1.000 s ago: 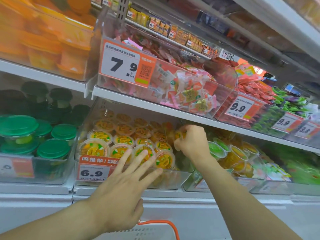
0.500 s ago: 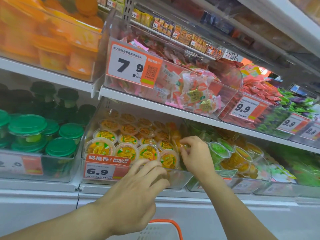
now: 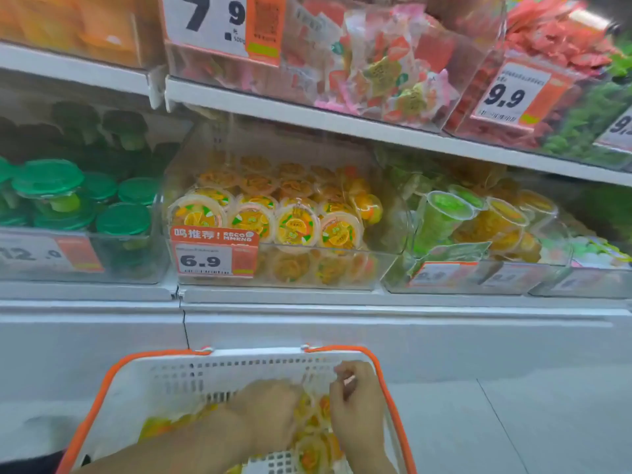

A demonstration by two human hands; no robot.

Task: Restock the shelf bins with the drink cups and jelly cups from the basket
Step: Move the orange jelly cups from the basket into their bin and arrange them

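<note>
While both my hands, left and right, curl among jelly cups in the basket, grip unclear through blur, 1 loosely pinched cup could slip.

Both hands reach into the basket, and motion blur smears them: whether the left hand grips anything cannot be told, since its fingers are buried among the jelly cups. The right hand has curled fingers, but what they pinch is too blurred to make out. The basket's near end runs off the bottom edge, and both forearms hide much of its contents. On the upper shelf, the 7.9 price tag is cut by the top edge. Far right, another tag runs off the right edge. The tags on the right-hand bins are unreadable
</note>
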